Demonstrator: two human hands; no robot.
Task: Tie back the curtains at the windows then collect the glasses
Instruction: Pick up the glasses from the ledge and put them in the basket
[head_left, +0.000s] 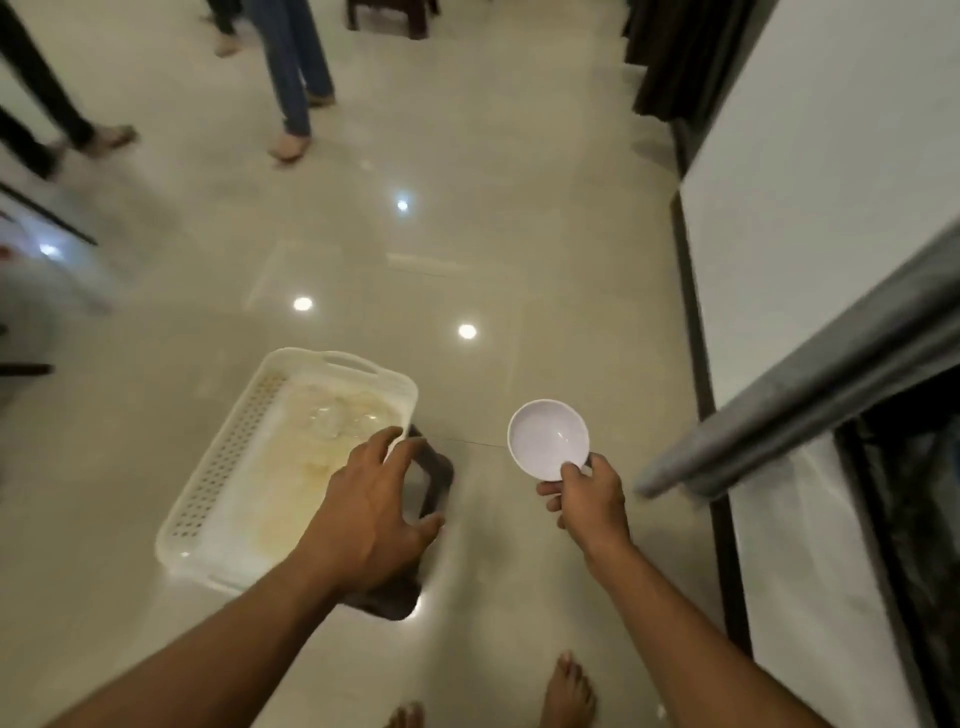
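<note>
My left hand (371, 512) grips the right rim of a white plastic tray (223, 467), held above the floor. Clear glasses (343, 418) lie inside it near the far end, blurred. My right hand (589, 499) pinches the near rim of a small white bowl (548, 439), which is empty and tilted toward me. A grey curtain (800, 400) hangs bunched at the right, just beyond the bowl hand. A darker curtain (675, 57) hangs at the top right.
Glossy beige floor tiles stretch ahead. Two or three people's legs (296, 78) stand at the top left. A dark stool (395, 15) sits at the top centre. A white wall panel (831, 208) and dark window frame run along the right. My bare feet (569, 691) show below.
</note>
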